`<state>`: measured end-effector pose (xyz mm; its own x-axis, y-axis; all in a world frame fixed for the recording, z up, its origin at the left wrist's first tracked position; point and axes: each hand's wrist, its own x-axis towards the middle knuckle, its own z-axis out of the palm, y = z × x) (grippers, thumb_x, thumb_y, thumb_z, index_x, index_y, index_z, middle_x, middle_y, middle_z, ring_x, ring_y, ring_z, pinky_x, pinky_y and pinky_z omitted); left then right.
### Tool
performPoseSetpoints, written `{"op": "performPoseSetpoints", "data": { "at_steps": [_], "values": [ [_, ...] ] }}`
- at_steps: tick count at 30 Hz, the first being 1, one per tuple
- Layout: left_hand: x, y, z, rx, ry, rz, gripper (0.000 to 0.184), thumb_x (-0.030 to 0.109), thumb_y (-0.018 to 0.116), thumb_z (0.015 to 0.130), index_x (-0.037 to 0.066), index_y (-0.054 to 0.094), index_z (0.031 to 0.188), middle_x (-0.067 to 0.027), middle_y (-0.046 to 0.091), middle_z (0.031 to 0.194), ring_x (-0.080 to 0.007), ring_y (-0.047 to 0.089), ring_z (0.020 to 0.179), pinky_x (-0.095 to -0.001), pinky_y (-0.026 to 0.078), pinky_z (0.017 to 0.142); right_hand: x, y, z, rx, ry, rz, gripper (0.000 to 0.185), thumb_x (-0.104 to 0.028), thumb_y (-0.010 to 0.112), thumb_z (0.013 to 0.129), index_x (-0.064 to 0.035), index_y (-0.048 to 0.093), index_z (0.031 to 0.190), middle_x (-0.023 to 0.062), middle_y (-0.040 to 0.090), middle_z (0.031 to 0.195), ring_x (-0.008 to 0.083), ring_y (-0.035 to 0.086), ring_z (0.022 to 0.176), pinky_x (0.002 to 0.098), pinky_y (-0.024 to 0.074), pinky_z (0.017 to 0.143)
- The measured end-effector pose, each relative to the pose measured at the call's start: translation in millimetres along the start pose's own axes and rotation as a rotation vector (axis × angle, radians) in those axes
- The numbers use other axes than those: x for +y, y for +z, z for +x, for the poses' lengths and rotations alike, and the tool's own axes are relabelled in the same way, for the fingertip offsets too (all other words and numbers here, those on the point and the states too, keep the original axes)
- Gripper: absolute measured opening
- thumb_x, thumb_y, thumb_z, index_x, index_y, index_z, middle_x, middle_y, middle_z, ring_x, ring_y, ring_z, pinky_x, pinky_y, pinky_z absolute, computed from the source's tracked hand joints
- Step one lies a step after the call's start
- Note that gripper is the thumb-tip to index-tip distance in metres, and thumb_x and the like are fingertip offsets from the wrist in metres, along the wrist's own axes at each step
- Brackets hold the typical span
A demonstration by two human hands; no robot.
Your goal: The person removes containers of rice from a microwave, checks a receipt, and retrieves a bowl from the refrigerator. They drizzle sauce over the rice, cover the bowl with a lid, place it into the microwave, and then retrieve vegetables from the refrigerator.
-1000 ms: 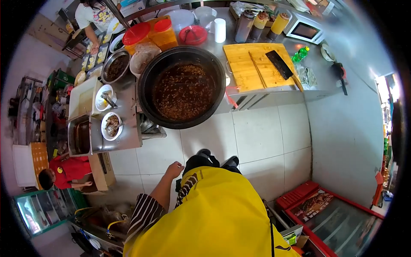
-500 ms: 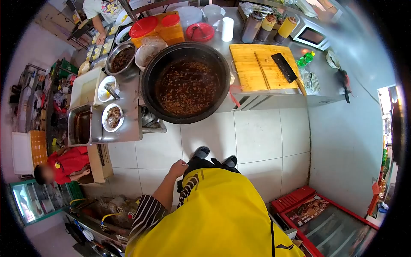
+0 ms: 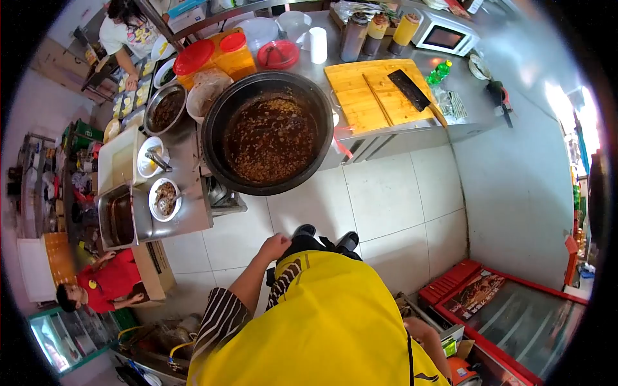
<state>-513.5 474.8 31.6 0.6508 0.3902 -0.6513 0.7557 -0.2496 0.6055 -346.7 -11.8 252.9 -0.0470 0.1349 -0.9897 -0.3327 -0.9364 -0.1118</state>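
My left hand (image 3: 277,246) hangs beside my left thigh, its fingers loosely curled in, and no object shows in it. On the other side, my right hand (image 3: 421,331) shows partly past the yellow apron (image 3: 322,315); its fingers are too unclear to read. Neither hand touches the work surface. Ahead of me stands a large black pot (image 3: 215,157) holding dark red-brown sauce (image 3: 270,138) with floating bits. Right of it, a wooden cutting board (image 3: 351,87) bears a cleaver (image 3: 410,90) and a pair of chopsticks (image 3: 378,100).
White bowls (image 3: 156,212) and a steel pan (image 3: 119,219) stand on the left counter. Sauce bottles (image 3: 354,38) and a microwave (image 3: 444,35) line the back. A red-framed freezer (image 3: 502,302) is behind right. A person in red (image 3: 109,283) is at left; another person (image 3: 132,38) works at upper left.
My view has shifted slightly, with the counter sliding leftward. My right hand has come into view at my side. My left hand stays by my thigh.
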Motion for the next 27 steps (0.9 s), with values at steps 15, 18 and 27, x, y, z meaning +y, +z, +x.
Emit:
{"op": "performPoseSetpoints", "data": {
  "at_steps": [15,18,27],
  "values": [
    [372.0,-187.4,-179.8,0.417,1.409,-0.35,0.019,0.001,0.055,0.083,-0.003,0.054,0.101,-0.0128,0.06,0.091,-0.0238,0.057,0.084,-0.0361,0.049,0.079,68.0,50.5,141.4,0.425,-0.279,-0.206,0.035,-0.029,0.051,0.094,-0.0006,0.064,0.11,0.0158,0.067,0.1,0.0256,0.064,0.086,0.0337,0.0509,0.077],
    [403.4,-215.0,-224.7,0.481,1.684,-0.038,0.023,0.008,0.056,0.084,0.001,0.051,0.106,-0.0118,0.061,0.093,-0.0239,0.056,0.076,-0.0419,0.051,0.076,62.4,47.0,137.2,0.557,-0.274,-0.087,0.033,-0.027,0.055,0.09,-0.0004,0.066,0.105,0.0139,0.069,0.094,0.0243,0.066,0.079,0.034,0.0521,0.073],
    [432.1,-207.6,-290.2,0.417,1.888,-0.064,0.043,0.012,0.048,0.094,0.014,0.031,0.133,-0.0069,0.048,0.108,-0.0194,0.056,0.075,-0.0367,0.049,0.07,83.5,26.0,155.9,0.672,-0.364,-0.038,0.035,-0.032,0.058,0.087,-0.0034,0.067,0.105,0.0127,0.069,0.093,0.0249,0.067,0.081,0.0347,0.0523,0.075]
  ]
}}
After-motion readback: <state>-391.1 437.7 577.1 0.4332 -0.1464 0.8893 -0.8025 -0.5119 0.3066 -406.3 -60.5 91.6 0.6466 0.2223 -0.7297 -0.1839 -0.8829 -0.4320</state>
